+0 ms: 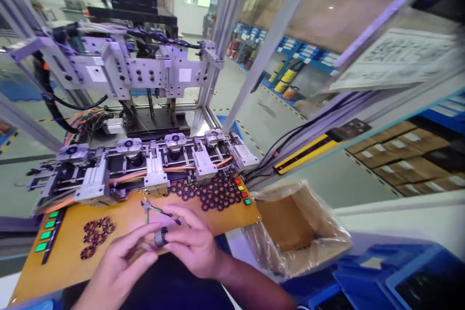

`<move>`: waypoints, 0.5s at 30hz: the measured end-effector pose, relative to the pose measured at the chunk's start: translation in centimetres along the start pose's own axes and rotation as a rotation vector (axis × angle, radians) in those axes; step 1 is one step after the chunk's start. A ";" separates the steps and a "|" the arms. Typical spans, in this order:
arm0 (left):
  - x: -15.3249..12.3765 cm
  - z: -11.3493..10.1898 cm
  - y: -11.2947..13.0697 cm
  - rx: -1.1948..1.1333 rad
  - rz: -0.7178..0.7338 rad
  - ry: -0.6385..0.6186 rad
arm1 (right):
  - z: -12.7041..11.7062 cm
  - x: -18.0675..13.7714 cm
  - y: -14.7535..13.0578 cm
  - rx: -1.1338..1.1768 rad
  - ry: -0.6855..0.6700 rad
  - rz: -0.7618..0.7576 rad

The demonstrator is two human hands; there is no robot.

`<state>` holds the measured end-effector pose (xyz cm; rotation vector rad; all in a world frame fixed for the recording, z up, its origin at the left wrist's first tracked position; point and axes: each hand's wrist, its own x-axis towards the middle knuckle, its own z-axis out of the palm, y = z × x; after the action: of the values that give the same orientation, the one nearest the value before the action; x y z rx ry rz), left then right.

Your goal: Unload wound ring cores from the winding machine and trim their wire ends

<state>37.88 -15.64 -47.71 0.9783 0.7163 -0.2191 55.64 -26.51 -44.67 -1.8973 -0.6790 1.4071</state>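
My left hand (118, 266) and my right hand (194, 244) meet over the orange work board (69, 252), both pinching one small dark ring coil (161, 236) between their fingertips. Small pliers (154, 209) lie on the board just beyond my fingers. A few wound copper coils (96, 235) sit in a cluster to the left. A larger heap of dark ring coils (214, 191) lies at the board's far right, close to the machine.
A winding machine with several round stations (152, 160) runs along the board's far edge. Green buttons (45, 232) sit at the left, coloured buttons (242, 193) at the right. A plastic-lined cardboard box (294, 227) stands to the right, with blue bins (381, 276) beyond it.
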 end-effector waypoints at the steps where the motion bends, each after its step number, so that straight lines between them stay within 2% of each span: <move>1: 0.4 0.2 0.6 0.005 -0.001 0.044 | 0.6 0.5 -0.8 0.065 -0.005 0.012; 4: 0.0 0.1 1.0 0.210 0.050 0.202 | 1.7 1.4 -1.8 0.305 -0.027 0.146; 7: -0.8 -0.4 0.7 0.361 0.121 0.272 | 2.4 1.6 -1.5 0.462 -0.041 0.237; 12: -0.9 -0.6 -0.1 0.403 0.162 0.315 | 3.1 2.1 -1.0 0.550 -0.100 0.266; 15: -2.7 -0.8 -1.8 0.434 0.085 0.300 | 1.4 3.9 -0.4 0.472 -0.176 0.250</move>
<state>34.62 -16.37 -47.53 1.4734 0.9195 -0.1569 55.42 -23.13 -46.99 -1.5310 -0.1609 1.7272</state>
